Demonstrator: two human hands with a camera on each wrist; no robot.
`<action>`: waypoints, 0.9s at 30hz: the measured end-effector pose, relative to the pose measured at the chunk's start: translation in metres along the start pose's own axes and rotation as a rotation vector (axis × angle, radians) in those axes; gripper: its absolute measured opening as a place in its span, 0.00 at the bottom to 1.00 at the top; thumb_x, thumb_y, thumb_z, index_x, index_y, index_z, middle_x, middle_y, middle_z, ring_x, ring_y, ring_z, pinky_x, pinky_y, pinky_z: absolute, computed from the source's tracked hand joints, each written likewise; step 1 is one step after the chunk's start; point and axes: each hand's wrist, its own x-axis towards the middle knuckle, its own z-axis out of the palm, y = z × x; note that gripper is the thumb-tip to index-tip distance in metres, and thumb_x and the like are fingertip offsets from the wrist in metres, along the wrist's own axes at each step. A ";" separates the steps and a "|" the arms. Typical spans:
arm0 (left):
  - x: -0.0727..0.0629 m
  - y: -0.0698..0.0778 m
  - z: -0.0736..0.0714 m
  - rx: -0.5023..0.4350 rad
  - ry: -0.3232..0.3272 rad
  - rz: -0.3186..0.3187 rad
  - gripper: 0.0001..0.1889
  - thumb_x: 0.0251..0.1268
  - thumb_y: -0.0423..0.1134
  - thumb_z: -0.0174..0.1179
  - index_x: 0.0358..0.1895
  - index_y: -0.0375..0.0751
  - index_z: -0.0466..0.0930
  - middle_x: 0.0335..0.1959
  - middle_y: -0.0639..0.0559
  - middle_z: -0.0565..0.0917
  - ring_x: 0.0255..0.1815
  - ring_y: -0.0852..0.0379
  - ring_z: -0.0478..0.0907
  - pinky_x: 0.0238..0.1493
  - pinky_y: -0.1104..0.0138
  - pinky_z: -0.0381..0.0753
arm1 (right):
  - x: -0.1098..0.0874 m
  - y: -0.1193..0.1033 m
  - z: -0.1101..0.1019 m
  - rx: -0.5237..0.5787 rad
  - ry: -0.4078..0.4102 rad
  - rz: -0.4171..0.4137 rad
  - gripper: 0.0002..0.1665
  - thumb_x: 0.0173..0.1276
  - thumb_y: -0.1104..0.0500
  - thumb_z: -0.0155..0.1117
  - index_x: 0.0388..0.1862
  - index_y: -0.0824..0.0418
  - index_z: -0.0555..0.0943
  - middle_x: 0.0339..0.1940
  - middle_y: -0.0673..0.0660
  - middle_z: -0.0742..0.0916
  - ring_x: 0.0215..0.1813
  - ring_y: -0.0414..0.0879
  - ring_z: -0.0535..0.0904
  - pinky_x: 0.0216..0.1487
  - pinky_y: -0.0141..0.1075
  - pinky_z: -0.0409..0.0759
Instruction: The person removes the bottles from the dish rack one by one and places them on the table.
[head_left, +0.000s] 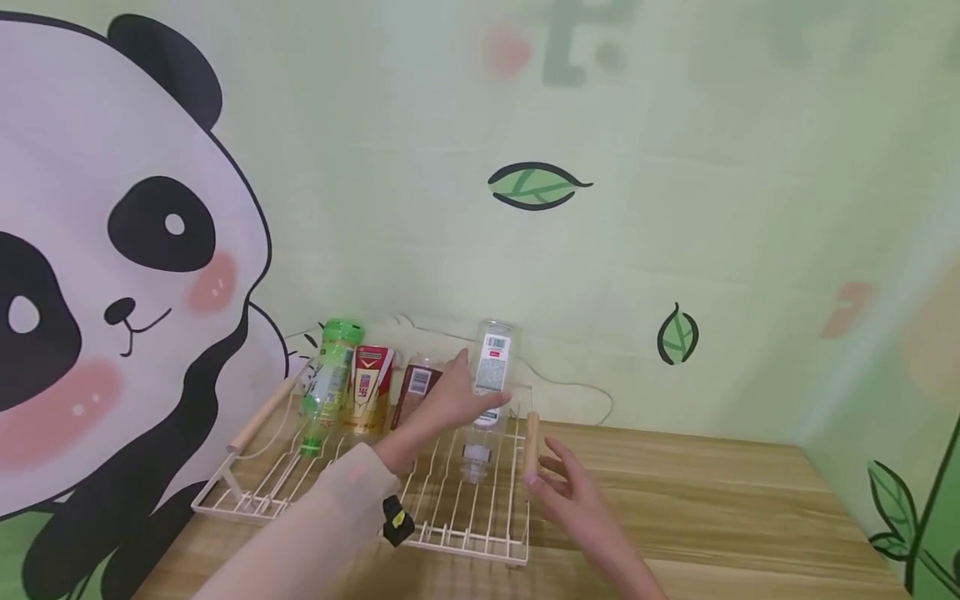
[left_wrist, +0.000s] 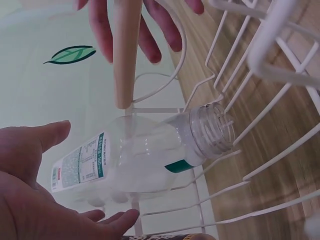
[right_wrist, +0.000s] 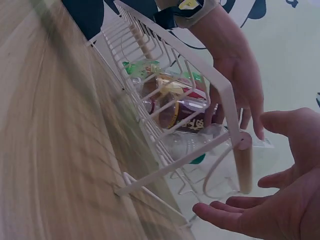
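**Reporter:** What does the left hand (head_left: 447,402) have hold of?

**Observer:** Nothing firmly: thumb and fingers stand well spread around a clear bottle (head_left: 492,358). Whether skin meets plastic, I cannot tell. A light squeeze about the body should serve; thin plastic would likely dent.

**Reporter:** And the bottle?

**Observer:** Tilted neck-down in a white wire rack (head_left: 480,553), threaded mouth bare. The neck is best eased clear of the wires, lest it snag.

**Reporter:** The right hand (head_left: 573,493)?

**Observer:** Fingers loosely parted beside a wooden handle (head_left: 532,442), contact unclear. Steadying that handle should keep the rack from sliding.

**Reporter:** Beyond?

**Observer:** A dark-red-labelled bottle (head_left: 417,385) neighbours it, then a red-and-gold container (head_left: 369,392) and a green bottle (head_left: 327,387); nudging them seems the chief risk.
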 end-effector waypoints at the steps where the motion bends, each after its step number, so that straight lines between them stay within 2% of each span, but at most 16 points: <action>1: 0.000 -0.001 0.000 -0.005 -0.007 -0.007 0.53 0.68 0.49 0.75 0.84 0.30 0.51 0.74 0.29 0.70 0.71 0.34 0.75 0.72 0.40 0.76 | 0.000 0.001 0.001 0.031 -0.024 0.007 0.47 0.80 0.49 0.66 0.88 0.58 0.54 0.80 0.77 0.67 0.75 0.73 0.72 0.62 0.65 0.83; 7: -0.001 -0.004 0.002 0.002 -0.036 -0.079 0.53 0.68 0.50 0.74 0.84 0.31 0.50 0.75 0.30 0.68 0.72 0.35 0.73 0.74 0.39 0.73 | -0.003 0.002 0.005 0.147 -0.110 0.025 0.45 0.84 0.58 0.60 0.89 0.59 0.49 0.80 0.80 0.62 0.74 0.77 0.70 0.61 0.64 0.84; 11: 0.001 -0.005 0.003 0.032 -0.054 -0.113 0.52 0.68 0.49 0.74 0.83 0.30 0.51 0.73 0.29 0.70 0.70 0.36 0.74 0.73 0.40 0.75 | -0.004 0.000 0.005 0.170 -0.119 0.047 0.46 0.83 0.59 0.60 0.89 0.60 0.48 0.80 0.81 0.61 0.75 0.79 0.67 0.62 0.66 0.83; 15: 0.001 -0.006 0.004 0.022 -0.074 -0.119 0.48 0.67 0.47 0.75 0.80 0.27 0.56 0.67 0.29 0.74 0.67 0.36 0.77 0.71 0.42 0.77 | -0.005 0.001 0.005 0.188 -0.130 0.060 0.46 0.83 0.59 0.60 0.89 0.60 0.48 0.79 0.82 0.62 0.75 0.79 0.67 0.64 0.66 0.81; 21: 0.002 -0.005 0.003 0.003 -0.130 -0.184 0.49 0.70 0.48 0.73 0.81 0.26 0.53 0.69 0.29 0.74 0.70 0.34 0.74 0.74 0.41 0.73 | -0.004 0.002 0.002 0.188 -0.143 0.044 0.46 0.83 0.59 0.60 0.89 0.60 0.47 0.77 0.84 0.64 0.72 0.78 0.71 0.64 0.64 0.83; 27: 0.003 -0.006 0.004 -0.002 -0.144 -0.180 0.46 0.72 0.48 0.71 0.80 0.25 0.56 0.67 0.29 0.75 0.67 0.35 0.77 0.70 0.42 0.77 | -0.005 0.000 0.003 0.193 -0.147 0.047 0.47 0.83 0.60 0.59 0.90 0.62 0.46 0.78 0.86 0.63 0.72 0.78 0.72 0.65 0.63 0.82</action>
